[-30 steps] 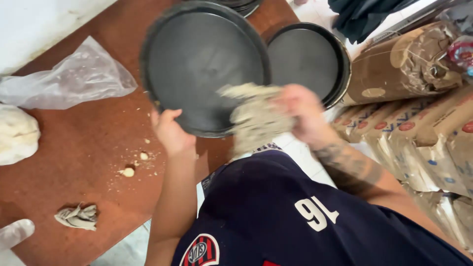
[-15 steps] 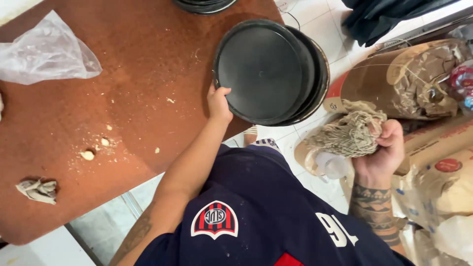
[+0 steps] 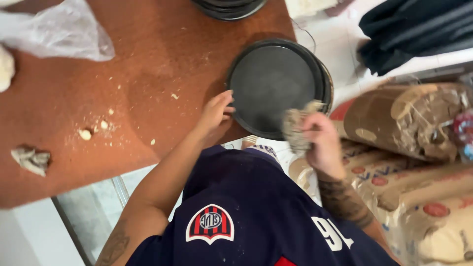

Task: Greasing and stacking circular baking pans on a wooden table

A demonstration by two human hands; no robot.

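A round black pan [image 3: 273, 83] lies on top of another black pan at the right edge of the reddish-brown table [image 3: 148, 59]. My left hand [image 3: 216, 111] rests on the pan's near-left rim, fingers spread against it. My right hand [image 3: 322, 139] grips a crumpled grey-beige cloth [image 3: 295, 129] and presses it onto the pan's near-right part. My dark blue shirt fills the bottom of the view.
A clear plastic bag [image 3: 59, 32] and a lump of dough [image 3: 6, 66] lie at the far left, a crumpled rag [image 3: 32, 158] near the front-left edge, dough crumbs [image 3: 86, 134] between. More black pans [image 3: 229, 7] are stacked at the back. Brown paper sacks [image 3: 409, 128] pile up on the right.
My right hand has brought the cloth from beside the sacks back onto the pan. My left hand stays on the pan's rim.
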